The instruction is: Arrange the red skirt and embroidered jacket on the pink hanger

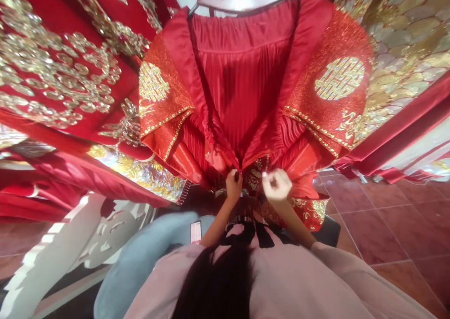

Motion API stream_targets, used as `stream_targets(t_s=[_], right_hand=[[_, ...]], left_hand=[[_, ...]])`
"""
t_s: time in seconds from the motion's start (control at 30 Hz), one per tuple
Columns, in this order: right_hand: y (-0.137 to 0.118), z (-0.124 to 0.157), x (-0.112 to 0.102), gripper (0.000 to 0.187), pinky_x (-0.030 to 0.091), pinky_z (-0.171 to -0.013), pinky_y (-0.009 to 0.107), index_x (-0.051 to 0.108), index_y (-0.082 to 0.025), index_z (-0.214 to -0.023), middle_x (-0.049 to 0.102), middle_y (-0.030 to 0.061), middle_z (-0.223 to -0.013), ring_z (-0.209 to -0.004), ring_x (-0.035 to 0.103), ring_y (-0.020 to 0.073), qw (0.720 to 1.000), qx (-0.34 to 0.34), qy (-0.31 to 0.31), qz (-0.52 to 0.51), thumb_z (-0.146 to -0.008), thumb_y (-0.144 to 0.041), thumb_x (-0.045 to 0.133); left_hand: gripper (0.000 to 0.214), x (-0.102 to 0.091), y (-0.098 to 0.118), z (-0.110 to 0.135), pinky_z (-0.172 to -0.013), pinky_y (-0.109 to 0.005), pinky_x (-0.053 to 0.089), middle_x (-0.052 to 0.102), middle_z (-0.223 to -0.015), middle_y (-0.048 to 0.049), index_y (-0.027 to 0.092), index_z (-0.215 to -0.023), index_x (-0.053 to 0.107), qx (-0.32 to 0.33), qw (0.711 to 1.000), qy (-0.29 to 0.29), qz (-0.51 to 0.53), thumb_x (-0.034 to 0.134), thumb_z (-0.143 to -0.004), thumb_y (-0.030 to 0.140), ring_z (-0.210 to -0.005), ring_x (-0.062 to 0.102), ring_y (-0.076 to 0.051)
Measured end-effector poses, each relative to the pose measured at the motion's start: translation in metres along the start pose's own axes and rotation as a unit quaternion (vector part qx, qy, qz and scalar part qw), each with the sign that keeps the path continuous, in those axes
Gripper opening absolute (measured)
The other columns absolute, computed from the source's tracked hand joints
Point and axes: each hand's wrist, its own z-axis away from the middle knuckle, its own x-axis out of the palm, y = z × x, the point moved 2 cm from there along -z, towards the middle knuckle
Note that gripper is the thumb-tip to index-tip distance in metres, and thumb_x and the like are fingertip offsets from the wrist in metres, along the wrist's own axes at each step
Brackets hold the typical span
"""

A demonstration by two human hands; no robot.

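A red garment (242,85) with a pleated lining hangs spread before me, its neckline coming down to a point at the front. Its orange-red shoulder panels (339,77) carry gold round emblems and beaded trim. At that low point, my left hand (234,185) pinches the garment's edge between thumb and fingers. A little to the right, my right hand (277,185) is closed with fingertips together, slightly blurred, and apart from my left. Whatever it may hold is too small to make out. Dark cloth with gold embroidery (253,176) shows between the hands.
Red fabric with crystal beading (70,75) hangs at the left, and gold scaled fabric (408,52) at the right. A phone (196,233) lies by my left forearm near blue-grey cloth (140,263). A white carved panel (70,239) stands lower left. Red floor tiles (386,220) lie at right.
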Motion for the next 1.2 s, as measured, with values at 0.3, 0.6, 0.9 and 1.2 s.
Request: stream_targets(t_s=[0.3, 0.6, 0.9, 1.2], right_hand=[[0.010, 0.044, 0.067, 0.015, 0.033, -0.063, 0.025, 0.058, -0.017, -0.065, 0.059, 0.0047, -0.068, -0.063, 0.048, 0.0139, 0.881, 0.343, -0.301, -0.129, -0.073, -0.030, 0.056], [0.001, 0.041, 0.069, 0.028, 0.012, -0.038, 0.020, 0.040, -0.020, -0.049, 0.022, -0.0099, -0.040, -0.037, 0.015, 0.0033, 0.720, 0.546, -0.265, -0.336, -0.057, -0.043, 0.053], [-0.038, -0.023, 0.055, 0.021, 0.013, -0.039, 0.018, 0.044, -0.018, -0.051, 0.030, -0.0098, -0.041, -0.038, 0.020, 0.0010, 0.722, 0.524, -0.125, -0.434, -0.055, -0.032, 0.058], [-0.038, -0.015, 0.059, 0.017, 0.014, -0.037, 0.017, 0.046, -0.017, -0.048, 0.038, -0.0066, -0.036, -0.033, 0.025, 0.0023, 0.709, 0.500, -0.188, -0.460, -0.056, -0.028, 0.055]], left_hand=[[0.016, -0.014, 0.005, 0.024, -0.068, -0.026, 0.040, 0.050, -0.071, -0.0014, 0.019, -0.067, 0.044, 0.023, 0.998, 0.002, -0.051, 0.051, -0.079, 0.011, -0.072, 0.048, -0.017], [0.015, -0.013, 0.006, 0.031, -0.062, -0.024, 0.036, 0.047, -0.069, -0.0004, 0.019, -0.069, 0.046, 0.079, 0.992, 0.011, -0.099, 0.049, -0.082, 0.014, -0.068, 0.047, -0.016], [0.016, -0.021, 0.031, 0.022, -0.062, -0.026, 0.038, 0.052, -0.066, -0.0019, 0.020, -0.067, 0.047, 0.164, 0.975, 0.014, -0.148, 0.051, -0.082, 0.015, -0.066, 0.050, -0.017], [0.018, -0.033, 0.058, -0.026, -0.067, -0.034, 0.039, 0.057, -0.066, -0.0075, 0.020, -0.065, 0.053, 0.210, 0.951, 0.032, -0.226, 0.050, -0.082, 0.017, -0.071, 0.055, -0.024]])
